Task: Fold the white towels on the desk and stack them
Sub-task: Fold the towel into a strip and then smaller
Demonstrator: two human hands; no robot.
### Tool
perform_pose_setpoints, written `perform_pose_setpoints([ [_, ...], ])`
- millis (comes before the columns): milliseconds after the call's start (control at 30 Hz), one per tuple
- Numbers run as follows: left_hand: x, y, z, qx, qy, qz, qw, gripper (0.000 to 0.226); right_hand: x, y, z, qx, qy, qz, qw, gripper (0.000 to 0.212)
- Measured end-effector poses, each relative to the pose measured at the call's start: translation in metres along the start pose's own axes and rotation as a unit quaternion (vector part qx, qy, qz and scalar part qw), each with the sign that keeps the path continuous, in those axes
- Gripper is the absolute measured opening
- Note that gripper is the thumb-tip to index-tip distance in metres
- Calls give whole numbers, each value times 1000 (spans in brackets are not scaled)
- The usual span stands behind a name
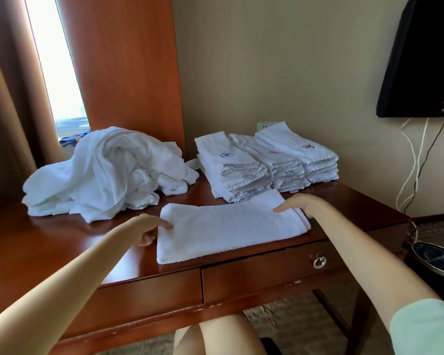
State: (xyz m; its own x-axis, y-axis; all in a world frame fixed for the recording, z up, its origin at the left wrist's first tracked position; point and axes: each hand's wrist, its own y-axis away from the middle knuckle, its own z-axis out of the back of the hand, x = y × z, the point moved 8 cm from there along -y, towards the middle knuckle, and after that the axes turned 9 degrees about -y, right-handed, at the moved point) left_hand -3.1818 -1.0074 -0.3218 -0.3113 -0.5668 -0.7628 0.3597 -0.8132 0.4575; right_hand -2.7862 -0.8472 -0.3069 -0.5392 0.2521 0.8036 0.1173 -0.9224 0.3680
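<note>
A white towel (226, 228), folded into a long strip, lies flat on the wooden desk (62, 249) near its front edge. My left hand (153, 226) touches the towel's left end with an extended finger, the other fingers curled beneath. My right hand (301, 204) rests flat on the towel's right end with straight fingers. Behind the towel stand three stacks of folded white towels (264, 162) with small embroidered marks. At the back left sits a heap of unfolded white towels (108, 175).
A wooden panel (123, 62) rises behind the heap, beside a curtained window. A wall-mounted black TV (420, 60) with hanging cables is at right, and a dark bin (433, 260) stands on the floor. The desk has a drawer with a round knob (319, 261).
</note>
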Motion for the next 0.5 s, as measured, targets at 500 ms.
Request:
perform_pose_setpoints([
  [500,-46,41,67,-244,-101,-310,913,33,30,31,36,-33,-201,281,938,48],
])
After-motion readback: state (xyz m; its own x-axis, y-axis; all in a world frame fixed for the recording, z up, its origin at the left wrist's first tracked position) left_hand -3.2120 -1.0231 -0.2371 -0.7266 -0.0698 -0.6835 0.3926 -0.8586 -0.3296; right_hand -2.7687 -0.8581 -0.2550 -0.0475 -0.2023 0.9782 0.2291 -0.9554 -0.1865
